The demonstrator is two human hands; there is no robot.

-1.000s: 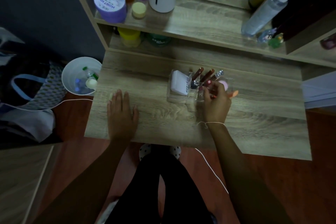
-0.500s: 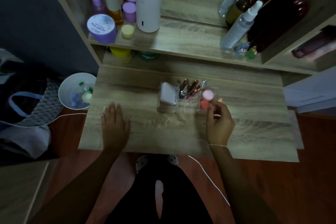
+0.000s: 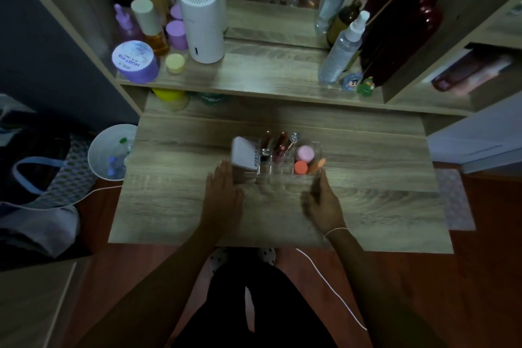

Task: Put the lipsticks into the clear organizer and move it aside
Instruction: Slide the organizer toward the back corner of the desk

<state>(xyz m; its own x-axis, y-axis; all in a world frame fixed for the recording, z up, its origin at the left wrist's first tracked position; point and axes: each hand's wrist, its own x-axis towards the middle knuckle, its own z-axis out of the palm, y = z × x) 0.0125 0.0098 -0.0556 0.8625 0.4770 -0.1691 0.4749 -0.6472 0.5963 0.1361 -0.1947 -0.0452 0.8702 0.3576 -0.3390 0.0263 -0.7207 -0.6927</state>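
The clear organizer (image 3: 317, 150) stands mid-desk. Three lipsticks (image 3: 281, 143) lean upright in its middle slots. A white compact (image 3: 244, 157) fills its left end, and pink and orange sponges (image 3: 301, 167) sit in the right compartment. My left hand (image 3: 223, 192) lies flat on the desk, fingers straight, with its fingertips against the organizer's left front corner. My right hand (image 3: 322, 200) is blurred, and its fingers touch the right front corner. I cannot tell whether it grips the wall.
A raised shelf behind holds a white cylinder device (image 3: 202, 22), a purple jar (image 3: 135, 61), bottles and a spray bottle (image 3: 341, 51). A white bin (image 3: 97, 155) stands left of the desk (image 3: 367, 206). A white cable (image 3: 333, 291) hangs off the front edge.
My left hand slid right across the desk to the organizer's left end. My right hand came off the lipsticks and dropped to the organizer's right front corner.
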